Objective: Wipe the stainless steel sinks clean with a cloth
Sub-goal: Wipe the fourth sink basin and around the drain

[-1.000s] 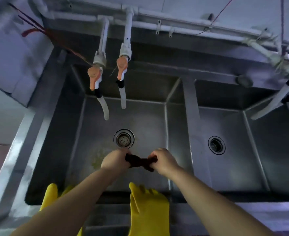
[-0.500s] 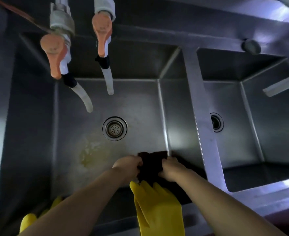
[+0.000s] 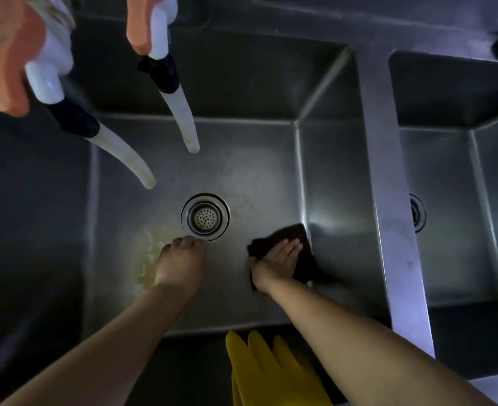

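- The right hand [image 3: 281, 256] lies flat, fingers straight, on a dark cloth [image 3: 297, 238] spread on the floor of the left sink [image 3: 241, 171], in the corner by its right wall.
- The left hand [image 3: 180, 263] reaches down beside it, fingertips just at the near rim of the drain strainer [image 3: 205, 216].
- A yellowish stain [image 3: 148, 259] marks the steel to the left of that hand.
- Two taps with orange handles [image 3: 137, 27] hang above the basin, each ending in a pale hose [image 3: 183, 118].
- A steel divider [image 3: 388, 200] separates it from the right sink [image 3: 458, 215].
- Yellow rubber gloves [image 3: 259, 373] hang at the near edge, between the forearms.
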`<state>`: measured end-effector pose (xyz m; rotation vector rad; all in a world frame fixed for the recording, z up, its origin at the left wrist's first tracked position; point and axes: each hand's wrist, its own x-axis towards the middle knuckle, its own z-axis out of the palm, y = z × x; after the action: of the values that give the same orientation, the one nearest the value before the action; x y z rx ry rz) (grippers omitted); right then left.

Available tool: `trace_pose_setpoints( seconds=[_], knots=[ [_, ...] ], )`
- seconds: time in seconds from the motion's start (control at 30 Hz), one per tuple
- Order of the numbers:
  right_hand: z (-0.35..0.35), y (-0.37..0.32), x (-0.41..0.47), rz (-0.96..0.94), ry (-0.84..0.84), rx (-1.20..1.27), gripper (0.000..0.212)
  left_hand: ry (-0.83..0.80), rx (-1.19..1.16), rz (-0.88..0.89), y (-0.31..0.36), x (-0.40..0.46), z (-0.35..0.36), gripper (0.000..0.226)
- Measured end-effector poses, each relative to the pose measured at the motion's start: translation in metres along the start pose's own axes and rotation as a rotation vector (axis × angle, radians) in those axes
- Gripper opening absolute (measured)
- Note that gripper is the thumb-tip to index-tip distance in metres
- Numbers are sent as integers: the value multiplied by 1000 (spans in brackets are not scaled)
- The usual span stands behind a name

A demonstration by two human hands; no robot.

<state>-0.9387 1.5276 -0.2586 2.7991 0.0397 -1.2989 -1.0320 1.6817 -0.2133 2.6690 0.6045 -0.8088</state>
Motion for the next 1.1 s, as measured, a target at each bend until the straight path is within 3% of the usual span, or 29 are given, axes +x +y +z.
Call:
trace_pose_setpoints(
  seconds=[0.17,0.27,0.37,0.43,0.77,0.97,1.1],
  knots=[
    [-41,-3,67,-282,262,-93,82,164,-97,-128,-4,16,10,51],
    [-64,-23,99,-356,384,-121,77,223,-122,-197,-9,29,17,78],
    [-89,-45,127,-393,480,-133,74,99,-29,-269,-22,41,27,108],
    [-106,-61,143,-405,529,-123,72,101,-3,-303,-31,46,31,115],
    [-136,-92,181,-417,592,-122,69,152,5,-423,-68,47,1,103],
    [-131,-83,175,-477,537,-226,69,91,30,-398,-91,40,-8,95],
    [-89,-66,142,-599,540,-339,70,-17,68,-349,-97,42,-8,94]
  ],
)
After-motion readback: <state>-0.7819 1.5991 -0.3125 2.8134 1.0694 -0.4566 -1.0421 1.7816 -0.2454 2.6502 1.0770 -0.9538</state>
